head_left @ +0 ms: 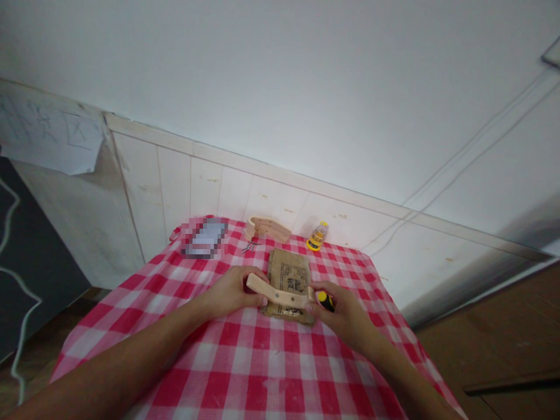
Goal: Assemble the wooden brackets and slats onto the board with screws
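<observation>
My left hand (238,291) is closed on the left end of a bent, pale wooden piece (284,296). Two dark screw heads or holes show along its side. At the other end, my right hand (341,309) pinches the piece's curled tip. A yellow-and-black handle (325,300), looking like a screwdriver's, also sits in that hand; its shaft is hidden. Under the wood lies a worn brown cardboard piece (289,265) with dark printing. A similar curved wooden piece (268,227) rests at the table's back, with small metal parts (251,247) in front of it.
A red-and-white checked cloth (262,361) covers the table. A tapered container with a yellow cap and base (317,236) stands at the back right. A blurred flat rectangular object (205,238) lies at the back left. The panelled wall (236,189) borders the far edge.
</observation>
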The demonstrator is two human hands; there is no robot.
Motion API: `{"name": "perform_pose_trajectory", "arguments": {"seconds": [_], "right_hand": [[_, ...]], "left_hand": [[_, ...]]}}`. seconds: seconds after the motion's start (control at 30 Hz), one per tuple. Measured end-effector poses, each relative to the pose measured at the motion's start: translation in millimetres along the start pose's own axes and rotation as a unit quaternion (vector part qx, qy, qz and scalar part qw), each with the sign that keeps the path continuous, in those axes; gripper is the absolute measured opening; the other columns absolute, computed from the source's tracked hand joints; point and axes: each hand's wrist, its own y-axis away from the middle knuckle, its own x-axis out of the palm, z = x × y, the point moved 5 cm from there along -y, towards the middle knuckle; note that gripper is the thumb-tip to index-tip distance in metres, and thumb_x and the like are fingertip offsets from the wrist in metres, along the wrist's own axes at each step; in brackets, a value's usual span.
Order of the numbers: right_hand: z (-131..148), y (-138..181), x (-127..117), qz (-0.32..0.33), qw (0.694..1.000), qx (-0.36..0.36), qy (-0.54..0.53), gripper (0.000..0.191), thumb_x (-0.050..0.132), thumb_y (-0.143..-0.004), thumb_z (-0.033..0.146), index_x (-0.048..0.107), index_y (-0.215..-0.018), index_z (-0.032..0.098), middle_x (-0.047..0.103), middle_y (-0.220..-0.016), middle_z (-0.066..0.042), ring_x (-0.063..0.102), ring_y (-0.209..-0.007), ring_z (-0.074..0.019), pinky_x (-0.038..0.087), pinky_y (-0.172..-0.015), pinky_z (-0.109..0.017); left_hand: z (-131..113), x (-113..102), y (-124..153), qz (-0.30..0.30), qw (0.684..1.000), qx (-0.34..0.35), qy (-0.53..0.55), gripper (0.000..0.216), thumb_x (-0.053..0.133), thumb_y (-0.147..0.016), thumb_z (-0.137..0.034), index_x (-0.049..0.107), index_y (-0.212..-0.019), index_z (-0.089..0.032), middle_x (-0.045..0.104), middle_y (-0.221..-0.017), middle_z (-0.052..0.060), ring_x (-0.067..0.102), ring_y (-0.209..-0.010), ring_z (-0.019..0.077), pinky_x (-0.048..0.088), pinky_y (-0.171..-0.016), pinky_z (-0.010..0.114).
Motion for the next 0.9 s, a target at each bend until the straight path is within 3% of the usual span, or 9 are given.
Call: {"name": "perform_pose_trajectory", "arguments": {"seconds": [0.17,0.43,0.67,0.8,0.9], "right_hand": [[-1.3,-4.5,4.1,0.035,0.999,-0.001,-0.036,0.02,0.067,-0.085,0.032,0.076,-0.098,0.019,0.077,-0.087,-0.005,0.067,-0.075,-0.0218,0.053,-0.066,-0.031],[-0.9,-2.1,-0.9,-0.004,1.0,0.009,-0.021,0.022,0.078,-0.073,0.027,0.076,-0.094,0.022,0.073,-0.079,0.0,0.063,-0.069,-0.0195,0.047,-0.061,-0.027],[1.4,-5.3,0.5,0.032,0.998,0.003,-0.059,0.013,0.072,-0.078,0.03,0.077,-0.087,0.022,0.073,-0.077,0.0,0.062,-0.068,-0.0189,0.047,-0.061,-0.027],[-0.5,-6.0,0.3,0.037,0.997,0.018,-0.067,0.016,0.073,-0.077,0.033,0.076,-0.087,0.022,0.071,-0.076,0.001,0.06,-0.067,-0.0182,0.046,-0.061,-0.027],[-2.8,-4.9,-0.2,0.032,0.996,0.036,-0.076,0.021,0.076,-0.072,0.032,0.077,-0.091,0.022,0.07,-0.074,0.002,0.058,-0.067,-0.0178,0.046,-0.061,-0.027]], "left_hand": [[-3.0,1.7,-0.1,0.01,1.0,-0.003,0.014,0.035,0.086,-0.067,-0.033,0.069,-0.09,-0.014,0.071,-0.081,0.001,0.064,-0.074,0.016,0.051,-0.068,0.027],[-4.8,1.7,1.2,0.01,1.0,-0.007,0.013,0.034,0.085,-0.066,-0.032,0.069,-0.091,-0.015,0.071,-0.08,0.001,0.064,-0.074,0.016,0.052,-0.069,0.028],[2.3,0.0,0.1,0.005,1.0,0.009,-0.002,0.041,0.086,-0.068,-0.037,0.068,-0.097,-0.016,0.073,-0.086,0.003,0.067,-0.08,0.0186,0.054,-0.073,0.031],[5.5,-1.3,-2.1,0.004,0.999,0.032,-0.032,0.068,0.091,-0.064,-0.04,0.065,-0.122,-0.016,0.074,-0.114,0.011,0.07,-0.102,0.0265,0.055,-0.091,0.041],[3.1,-2.1,-4.2,0.012,0.987,0.068,-0.144,0.078,0.093,-0.061,-0.041,0.065,-0.131,-0.021,0.061,-0.144,0.015,0.052,-0.136,0.0345,0.036,-0.117,0.052]]}}
